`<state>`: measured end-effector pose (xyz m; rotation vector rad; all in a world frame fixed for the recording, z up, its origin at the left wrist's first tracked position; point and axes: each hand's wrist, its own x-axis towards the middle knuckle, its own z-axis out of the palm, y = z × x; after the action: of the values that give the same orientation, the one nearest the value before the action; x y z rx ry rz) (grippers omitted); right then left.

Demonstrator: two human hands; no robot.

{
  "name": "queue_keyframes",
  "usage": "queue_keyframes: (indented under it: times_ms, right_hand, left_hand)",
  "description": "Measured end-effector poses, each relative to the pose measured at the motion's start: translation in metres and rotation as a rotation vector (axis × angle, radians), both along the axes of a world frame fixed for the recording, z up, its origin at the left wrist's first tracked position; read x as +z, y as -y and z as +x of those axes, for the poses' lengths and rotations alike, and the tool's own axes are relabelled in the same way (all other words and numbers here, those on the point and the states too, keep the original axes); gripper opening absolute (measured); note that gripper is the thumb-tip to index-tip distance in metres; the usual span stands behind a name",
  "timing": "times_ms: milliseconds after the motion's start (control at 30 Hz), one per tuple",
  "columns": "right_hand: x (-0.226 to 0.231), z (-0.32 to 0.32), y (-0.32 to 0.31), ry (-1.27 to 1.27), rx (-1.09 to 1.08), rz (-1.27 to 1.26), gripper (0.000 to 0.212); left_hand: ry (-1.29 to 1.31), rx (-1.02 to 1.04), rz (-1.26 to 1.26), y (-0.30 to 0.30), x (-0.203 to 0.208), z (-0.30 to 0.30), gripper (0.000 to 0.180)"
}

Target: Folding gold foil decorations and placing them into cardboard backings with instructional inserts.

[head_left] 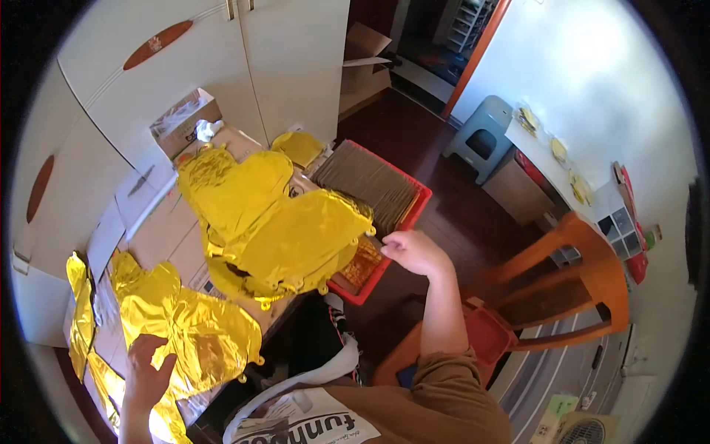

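Flat, uninflated gold foil balloons with small edge tabs lie on the cardboard-covered table. My left hand (148,370) is at the lower left, thumb and fingers apart, over a crinkled foil balloon (196,333); it grips nothing. A pile of foil balloons (288,237) spreads across the middle, its right edge overhanging a red crate (421,203). Just right of that edge is my right hand (418,251), thumb and forefinger pinched together. Whatever is between those fingertips is too small to make out. Thin brown sheets (366,181) stand tightly packed in the crate.
More gold foil (81,318) hangs at the table's left edge. A small open cardboard box (185,122) stands at the back by white cabinets (296,66). An orange wooden chair (592,296) is at the right, with a grey-blue stool (481,137) beyond.
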<state>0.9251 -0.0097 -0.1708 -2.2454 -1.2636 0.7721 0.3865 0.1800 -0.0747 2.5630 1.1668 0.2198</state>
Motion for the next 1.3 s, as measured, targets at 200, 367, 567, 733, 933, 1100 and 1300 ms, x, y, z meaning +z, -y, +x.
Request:
queue_keyframes:
  times_ms: [200,367,567,733,933,1100,1300]
  right_hand:
    - [-0.057,0.039,-0.050,0.026,-0.005,-0.085,0.035]
    - [-0.109,0.017,-0.082,-0.311,-0.165,0.170,0.033]
    - [-0.098,-0.045,-0.072,-0.530,-0.108,0.288,0.035]
    - [-0.150,-0.042,-0.074,-0.554,-0.048,0.344,0.034]
    - [-0.189,0.062,-0.210,-0.458,-0.093,0.499,0.031]
    - [-0.220,0.108,-0.374,-0.227,-0.017,0.520,0.040]
    - [-0.275,0.097,-0.472,-0.077,0.018,0.189,0.053]
  left_hand:
    - [-0.011,0.103,-0.086,-0.002,-0.004,0.042,0.027]
    - [0.010,0.161,-0.058,-0.006,-0.012,0.043,0.025]
    - [-0.003,0.292,-0.008,-0.014,-0.033,0.019,0.018]
    - [-0.004,0.365,-0.007,-0.018,-0.045,0.010,0.011]
    - [0.003,0.455,-0.009,-0.018,-0.049,0.006,0.008]
    - [0.044,0.426,0.137,-0.025,-0.050,0.012,0.015]
    - [-0.041,0.426,0.328,-0.009,-0.057,0.039,0.039]
